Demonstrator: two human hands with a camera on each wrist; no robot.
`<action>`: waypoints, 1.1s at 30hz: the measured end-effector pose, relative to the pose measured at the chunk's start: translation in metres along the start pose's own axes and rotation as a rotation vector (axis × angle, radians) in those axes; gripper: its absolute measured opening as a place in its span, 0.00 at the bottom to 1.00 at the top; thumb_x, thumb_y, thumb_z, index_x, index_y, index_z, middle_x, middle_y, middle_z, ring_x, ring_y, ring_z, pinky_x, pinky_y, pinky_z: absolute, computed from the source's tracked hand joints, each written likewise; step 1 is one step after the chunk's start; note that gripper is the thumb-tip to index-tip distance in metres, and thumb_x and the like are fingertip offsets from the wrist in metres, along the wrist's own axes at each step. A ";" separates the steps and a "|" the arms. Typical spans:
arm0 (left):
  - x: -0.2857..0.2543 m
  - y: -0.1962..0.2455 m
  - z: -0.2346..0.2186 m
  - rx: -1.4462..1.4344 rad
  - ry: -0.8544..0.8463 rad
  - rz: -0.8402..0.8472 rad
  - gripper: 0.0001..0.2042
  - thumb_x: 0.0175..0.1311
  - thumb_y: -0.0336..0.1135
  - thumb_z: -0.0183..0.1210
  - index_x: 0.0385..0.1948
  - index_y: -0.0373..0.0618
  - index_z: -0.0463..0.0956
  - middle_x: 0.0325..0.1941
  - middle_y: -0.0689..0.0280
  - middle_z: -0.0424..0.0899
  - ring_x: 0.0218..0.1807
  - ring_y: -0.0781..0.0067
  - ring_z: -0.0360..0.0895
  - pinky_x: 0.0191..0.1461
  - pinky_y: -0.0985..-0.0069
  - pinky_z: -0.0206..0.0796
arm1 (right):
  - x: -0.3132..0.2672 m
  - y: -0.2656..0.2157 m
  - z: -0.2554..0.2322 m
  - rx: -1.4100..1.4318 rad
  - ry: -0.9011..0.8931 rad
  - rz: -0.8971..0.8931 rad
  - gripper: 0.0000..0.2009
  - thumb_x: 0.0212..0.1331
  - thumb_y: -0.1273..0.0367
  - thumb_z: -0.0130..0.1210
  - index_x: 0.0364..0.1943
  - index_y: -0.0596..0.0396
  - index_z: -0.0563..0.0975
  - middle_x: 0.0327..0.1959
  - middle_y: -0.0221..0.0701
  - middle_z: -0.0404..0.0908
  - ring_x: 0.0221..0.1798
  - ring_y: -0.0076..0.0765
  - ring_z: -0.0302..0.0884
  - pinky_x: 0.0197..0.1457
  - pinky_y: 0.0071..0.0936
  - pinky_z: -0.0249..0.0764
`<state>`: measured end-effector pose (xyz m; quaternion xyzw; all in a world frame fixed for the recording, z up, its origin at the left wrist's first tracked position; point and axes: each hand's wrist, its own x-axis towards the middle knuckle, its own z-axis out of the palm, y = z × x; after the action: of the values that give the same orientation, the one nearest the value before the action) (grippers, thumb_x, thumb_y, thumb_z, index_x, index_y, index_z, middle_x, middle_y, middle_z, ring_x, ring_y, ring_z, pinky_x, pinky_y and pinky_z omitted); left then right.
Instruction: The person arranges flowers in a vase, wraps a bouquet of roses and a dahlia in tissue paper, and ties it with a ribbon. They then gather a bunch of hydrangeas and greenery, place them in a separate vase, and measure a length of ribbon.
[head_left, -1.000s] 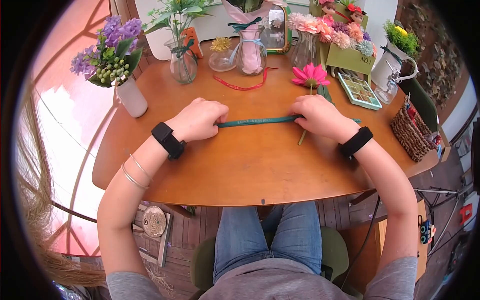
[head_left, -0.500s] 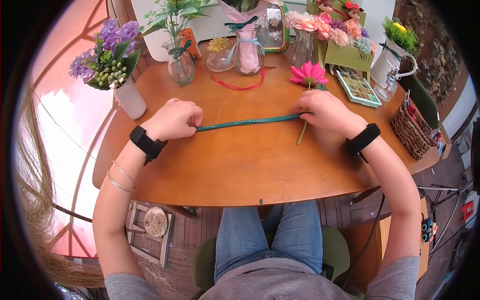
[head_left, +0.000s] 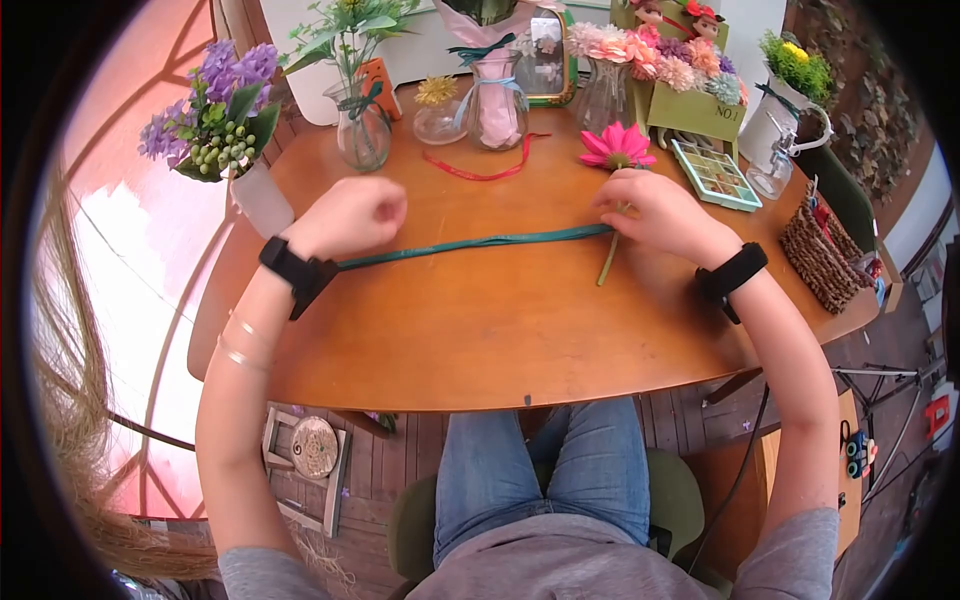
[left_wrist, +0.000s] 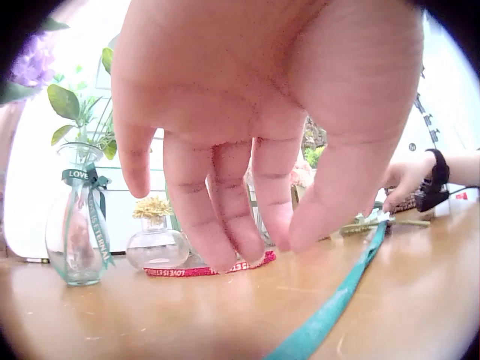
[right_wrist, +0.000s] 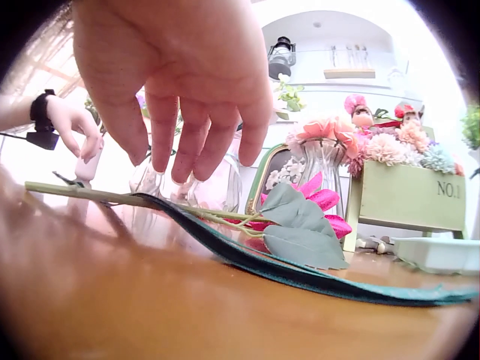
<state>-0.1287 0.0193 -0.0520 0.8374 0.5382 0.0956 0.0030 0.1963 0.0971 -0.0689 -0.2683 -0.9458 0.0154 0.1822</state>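
Observation:
A green ribbon [head_left: 480,242] stretches across the table from under the left wrist to the right hand; in the left wrist view the ribbon [left_wrist: 330,319] runs off toward the lower edge. Above it hovers the left hand [head_left: 352,216], fingers loosely bent and holding nothing. The right hand [head_left: 668,212] is raised over the stem of a pink flower [head_left: 616,147]. In the right wrist view the right hand [right_wrist: 176,82] has its fingers hanging relaxed, clear of the flower's stem [right_wrist: 90,193] and the ribbon [right_wrist: 300,277], which crosses the stem.
A red ribbon [head_left: 474,176] lies behind the hands. Along the back stand glass vases [head_left: 362,138], a green flower box [head_left: 700,110] and a white pitcher [head_left: 775,125]. At right are a compartment case [head_left: 716,175] and a woven basket [head_left: 822,262]; a white vase [head_left: 262,200] stands left.
The left hand moved left along the ribbon, then let go and lifted. The right hand has released the ribbon and risen slightly. The ribbon now lies further out to the left.

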 end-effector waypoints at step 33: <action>0.002 0.077 -0.050 -0.326 0.006 0.144 0.05 0.50 0.27 0.52 0.23 0.35 0.69 0.21 0.66 0.72 0.28 0.78 0.70 0.35 0.81 0.64 | 0.013 -0.057 -0.025 0.799 -0.089 0.141 0.10 0.52 0.66 0.51 0.30 0.60 0.75 0.22 0.25 0.74 0.29 0.17 0.69 0.35 0.17 0.66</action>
<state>-0.0670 -0.0157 0.0059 0.8618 0.4543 0.1840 0.1303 0.1665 0.0531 -0.0336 -0.2396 -0.8516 0.4057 0.2296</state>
